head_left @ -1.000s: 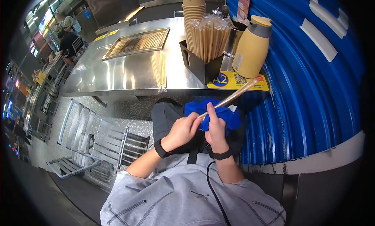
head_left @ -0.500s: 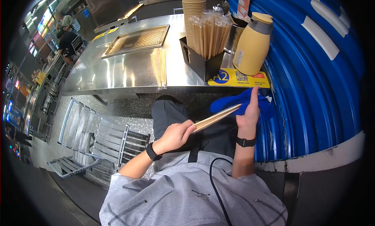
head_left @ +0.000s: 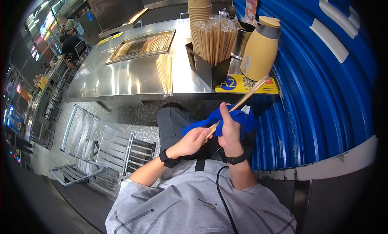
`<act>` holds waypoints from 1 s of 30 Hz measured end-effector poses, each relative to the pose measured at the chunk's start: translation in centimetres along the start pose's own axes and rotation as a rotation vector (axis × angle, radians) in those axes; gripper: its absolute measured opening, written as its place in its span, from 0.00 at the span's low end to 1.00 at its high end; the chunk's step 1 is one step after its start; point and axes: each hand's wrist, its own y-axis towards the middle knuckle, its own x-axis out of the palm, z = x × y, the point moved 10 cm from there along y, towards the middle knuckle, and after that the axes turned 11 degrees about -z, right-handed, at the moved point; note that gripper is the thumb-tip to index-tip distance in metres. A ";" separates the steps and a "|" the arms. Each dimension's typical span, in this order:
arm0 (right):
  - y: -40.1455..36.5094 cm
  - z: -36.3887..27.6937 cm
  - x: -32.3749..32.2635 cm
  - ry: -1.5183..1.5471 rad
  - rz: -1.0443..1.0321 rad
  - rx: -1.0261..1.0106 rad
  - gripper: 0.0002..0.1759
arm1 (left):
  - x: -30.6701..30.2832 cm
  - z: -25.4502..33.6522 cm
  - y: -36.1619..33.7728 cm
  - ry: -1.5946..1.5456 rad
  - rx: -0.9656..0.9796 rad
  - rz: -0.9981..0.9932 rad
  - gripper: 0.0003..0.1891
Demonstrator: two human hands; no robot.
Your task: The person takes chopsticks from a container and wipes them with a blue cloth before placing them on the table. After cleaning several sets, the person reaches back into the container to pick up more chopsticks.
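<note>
Far left: slatted metal chair (head_left: 101, 149), grey, ribbed, on a speckled stone floor. Above it, brushed-steel table (head_left: 121, 78), flat and glossy, streaked with reflections. Set in its top, a rectangular wire-mesh grill (head_left: 141, 45), brass-toned, finely woven. Near the front edge, spare chopsticks (head_left: 165, 74), pale and thin, lying straight.

Below the table edge, over the lap: left hand (head_left: 192, 141), black band at the wrist, fingers curled in and pinched on the lower end of the chopsticks (head_left: 248, 95). Slim, straight, pale wood colour, slanting up to the right, tips in front of a flat yellow sticker (head_left: 242, 85). Around their middle, a blue cloth (head_left: 242, 117), soft, crumpled, bunched into folds. Right hand (head_left: 229, 131) closed around cloth and sticks together, thumb upright along the shaft, black band at that wrist too.

Up on the table, right of centre: black square holder (head_left: 206, 70) crammed with an upright sleeved bundle (head_left: 216, 38) in clear, crinkly wrappers. Behind it, a tall stack of tan paper cups (head_left: 200, 11). Just beside the holder, a mustard-yellow jug (head_left: 260, 48), smooth and rounded, grey collar under the lid.

Far right: corrugated blue wall (head_left: 323, 92), glossy, crossed by pale tape strips.
</note>
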 end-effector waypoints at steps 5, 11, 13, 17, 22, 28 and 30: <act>1.0 -3.4 -3.4 0.023 0.202 -0.017 0.14 | -0.4 2.2 -1.1 0.209 0.001 -0.037 0.18; 2.2 -6.3 -5.6 0.197 0.225 -0.136 0.23 | -0.8 0.9 -1.5 0.162 -0.044 -0.003 0.17; 2.2 -6.4 -5.3 0.225 0.190 -0.179 0.15 | -1.3 0.3 -1.4 0.010 -0.102 -0.024 0.17; 1.7 -6.7 -5.5 0.160 0.228 -0.189 0.17 | -1.8 2.8 -0.4 0.247 0.144 0.047 0.18; 1.7 -6.6 -3.4 0.266 0.027 -0.222 0.21 | -1.0 1.4 1.1 0.246 0.115 0.014 0.21; 0.0 -0.3 -0.6 0.161 -0.097 -0.091 0.18 | 0.5 2.2 1.7 -0.074 0.035 -0.100 0.23; 0.1 -0.5 -0.5 0.160 -0.069 -0.059 0.17 | 0.5 1.5 1.8 -0.035 0.051 -0.097 0.23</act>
